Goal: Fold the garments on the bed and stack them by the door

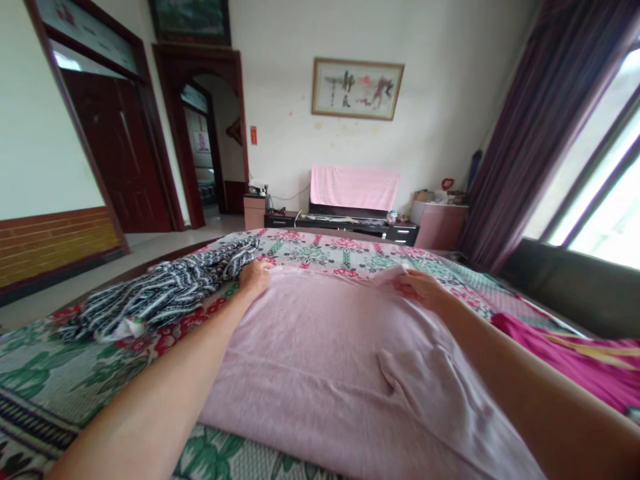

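Note:
A pale pink garment (320, 347) lies spread flat on the bed in front of me. My left hand (254, 276) is closed on its far left corner. My right hand (421, 288) pinches the far right corner, where the cloth is folded up a little. Both arms reach out across the pink cloth. A loose fold or sleeve (420, 387) lies on the cloth near my right forearm.
The bed has a floral red and green cover (345, 253). A black and white patterned garment (165, 290) is heaped at the left. Magenta cloth (575, 363) lies at the right. Beyond stand a low dark cabinet (345, 223), doors at left, and curtains at right.

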A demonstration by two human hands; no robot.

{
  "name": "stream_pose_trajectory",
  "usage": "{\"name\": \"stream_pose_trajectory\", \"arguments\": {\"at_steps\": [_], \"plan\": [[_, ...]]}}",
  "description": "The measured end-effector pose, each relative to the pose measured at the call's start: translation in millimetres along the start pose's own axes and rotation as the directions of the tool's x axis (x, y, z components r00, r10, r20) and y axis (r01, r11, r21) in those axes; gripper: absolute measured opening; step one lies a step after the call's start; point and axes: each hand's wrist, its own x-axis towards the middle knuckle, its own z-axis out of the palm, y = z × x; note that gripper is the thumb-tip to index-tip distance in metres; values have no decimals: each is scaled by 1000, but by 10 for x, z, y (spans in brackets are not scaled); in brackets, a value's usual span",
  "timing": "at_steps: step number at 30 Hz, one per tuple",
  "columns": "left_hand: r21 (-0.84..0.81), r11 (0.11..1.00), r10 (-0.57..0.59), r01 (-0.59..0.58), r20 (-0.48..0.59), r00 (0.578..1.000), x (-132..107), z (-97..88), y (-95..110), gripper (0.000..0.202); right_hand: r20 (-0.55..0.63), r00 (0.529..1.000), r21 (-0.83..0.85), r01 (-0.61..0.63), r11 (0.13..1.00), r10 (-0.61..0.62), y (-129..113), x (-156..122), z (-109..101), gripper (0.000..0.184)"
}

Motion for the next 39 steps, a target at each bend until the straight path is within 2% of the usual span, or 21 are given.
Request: {"name": "stream_pose_trajectory", "arguments": {"at_steps": [6,8,10,12,15,17,19,21,23,26,29,31,35,39], "plan": [[90,989,110,-118,92,990,-50,-316,-17,52,161,987,-47,2,999,6,-110,-405,-134,20],[122,983,121,-135,116,986,-113,-390,-77,55,142,990,-139,9,990,11,-64,-504,-219,21],[153,980,106,-127,138,985,-196,-417,-147,56,57,998,-289,19,957,-3,19,-556,-312,20],[170,980,80,-108,163,983,-275,-398,-215,55,-51,998,-484,14,875,-45,117,-568,-392,19],[150,984,70,-97,174,982,-337,-342,-291,54,-119,977,-739,30,673,-174,223,-558,-447,22],[128,987,74,-96,169,983,-341,-324,-315,56,-146,941,-838,47,543,-306,239,-565,-419,27],[111,989,78,-96,161,984,-333,-330,-319,55,-165,881,-893,58,447,-444,221,-592,-338,32],[95,989,95,-110,149,984,-327,-344,-312,51,-106,828,-914,137,382,-550,196,-638,-219,34],[93,989,99,-112,134,986,-326,-346,-304,47,46,798,-902,292,319,-601,188,-695,-91,31],[142,988,52,-67,112,992,-315,-299,-307,45,246,791,-869,436,234,-561,224,-762,54,25],[187,981,32,-50,94,995,-279,-220,-324,45,353,825,-875,459,157,-441,305,-763,96,23],[196,980,23,-42,97,995,-249,-180,-330,49,371,835,-880,456,134,-406,365,-723,73,23],[185,983,-11,-16,145,989,-217,-177,-308,58,348,830,-889,440,126,-436,448,-625,7,24],[167,985,7,-40,196,981,-250,-221,-283,51,317,839,-908,402,113,-442,465,-606,3,25]]}}
